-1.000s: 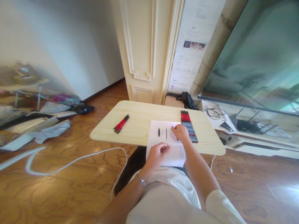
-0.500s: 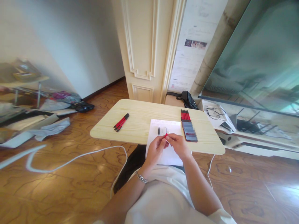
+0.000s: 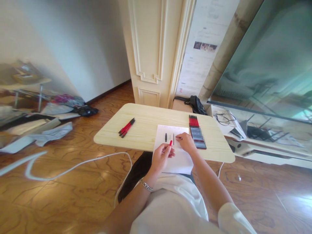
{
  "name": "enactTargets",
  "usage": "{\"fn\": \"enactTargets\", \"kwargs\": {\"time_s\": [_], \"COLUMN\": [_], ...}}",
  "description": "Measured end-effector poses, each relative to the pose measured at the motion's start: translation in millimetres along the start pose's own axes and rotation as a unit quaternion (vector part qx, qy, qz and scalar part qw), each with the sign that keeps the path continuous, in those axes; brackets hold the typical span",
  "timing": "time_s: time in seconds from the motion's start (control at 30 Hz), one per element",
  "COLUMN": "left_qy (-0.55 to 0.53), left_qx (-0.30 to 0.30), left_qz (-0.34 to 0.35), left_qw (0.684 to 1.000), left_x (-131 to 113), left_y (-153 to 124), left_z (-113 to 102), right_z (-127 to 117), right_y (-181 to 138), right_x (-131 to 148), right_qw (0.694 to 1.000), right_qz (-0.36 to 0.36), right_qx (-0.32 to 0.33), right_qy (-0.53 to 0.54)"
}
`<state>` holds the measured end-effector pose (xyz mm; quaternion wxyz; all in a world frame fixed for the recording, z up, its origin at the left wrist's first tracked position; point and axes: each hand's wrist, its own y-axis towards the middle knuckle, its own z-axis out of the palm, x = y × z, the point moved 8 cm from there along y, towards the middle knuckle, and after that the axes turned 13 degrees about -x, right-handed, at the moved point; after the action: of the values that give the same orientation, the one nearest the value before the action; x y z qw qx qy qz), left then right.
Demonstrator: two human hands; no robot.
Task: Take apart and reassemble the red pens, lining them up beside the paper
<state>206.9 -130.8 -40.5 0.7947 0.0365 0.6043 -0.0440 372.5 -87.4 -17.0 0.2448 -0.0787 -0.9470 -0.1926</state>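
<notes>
Between the thumb and fingers of my left hand (image 3: 162,156) is a red pen barrel (image 3: 171,143), its end pointing up and away from me. My right hand (image 3: 185,142) is low over the white paper (image 3: 179,161), fingertips pinched together; whatever they hold, if anything, is too small to make out. On the paper, just beyond my hands, a black pen tip section (image 3: 166,137), a small whitish piece (image 3: 170,137) and a thin dark refill (image 3: 173,139) lie side by side.
Several red and black pens (image 3: 126,127) lie at the left of the pale wooden table (image 3: 146,113). Another row of pens (image 3: 193,121) is at the right, above a phone (image 3: 198,136). A white cable (image 3: 80,164) loops beyond the table's left front edge.
My hands have come apart. The right moved a little right and away from the red barrel, which stays in my left hand. The refill now shows more fully on the paper.
</notes>
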Motion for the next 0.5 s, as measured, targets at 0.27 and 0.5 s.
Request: {"fn": "enactTargets", "kwargs": {"time_s": [0.27,0.5], "left_qy": [0.015,0.037], "left_qx": [0.004,0.012], "left_qz": [0.005,0.025], "left_qw": [1.0,0.999], "left_x": [-5.0,-13.0], "left_y": [-0.1,-3.6], "left_z": [0.5,3.9], "right_z": [-10.7,-31.3], "right_y": [-0.7,-25.5], "right_x": [0.8,24.8], "right_qw": [0.998,0.924], "right_qz": [0.022,0.067], "right_qx": [-0.02,-0.03], "right_qy": [0.048,0.376]}}
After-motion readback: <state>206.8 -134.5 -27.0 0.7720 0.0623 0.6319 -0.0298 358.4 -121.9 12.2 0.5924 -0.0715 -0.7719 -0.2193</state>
